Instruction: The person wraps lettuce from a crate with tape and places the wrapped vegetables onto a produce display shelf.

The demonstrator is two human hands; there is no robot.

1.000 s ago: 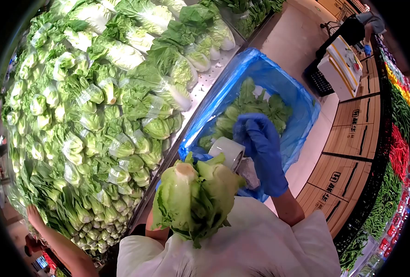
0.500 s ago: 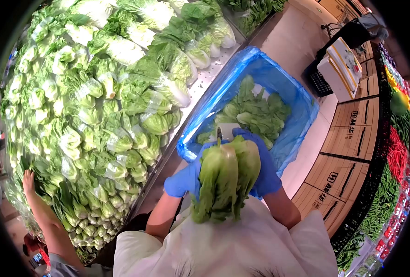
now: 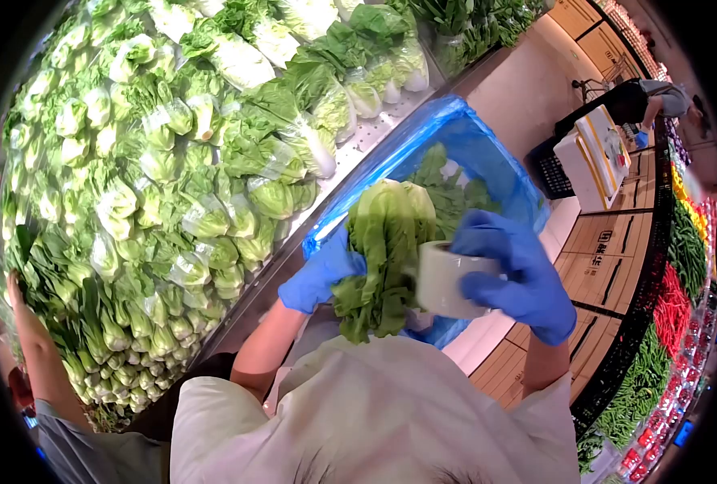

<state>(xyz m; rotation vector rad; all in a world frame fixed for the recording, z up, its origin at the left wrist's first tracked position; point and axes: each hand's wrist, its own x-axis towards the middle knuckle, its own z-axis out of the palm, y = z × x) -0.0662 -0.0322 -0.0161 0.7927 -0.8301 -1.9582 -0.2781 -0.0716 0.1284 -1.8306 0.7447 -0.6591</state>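
A bunch of leafy green lettuce (image 3: 387,250) hangs in front of my chest, its pale base up and leaves down. My left hand (image 3: 322,274), in a blue glove, is closed on the left side of the bunch. My right hand (image 3: 516,274), also gloved in blue, grips a wide whitish roll of tape (image 3: 451,281) against the bunch's right side. A translucent band seems to cross the upper lettuce. Below is a crate lined with blue plastic (image 3: 487,133), holding more loose lettuce (image 3: 439,181), partly hidden by my hands.
Bagged greens and cabbages fill a sloping display (image 3: 157,161) on the left. Another person's arm (image 3: 40,347) reaches into it. At right are a white foam box (image 3: 588,161), a black crate (image 3: 550,168), cardboard-faced stands (image 3: 600,250), peppers (image 3: 671,310) and a person farther back.
My right hand has moved off the lettuce to the right, bringing the tape roll round to its side. The lettuce has shifted up slightly, and my left hand stays on it.
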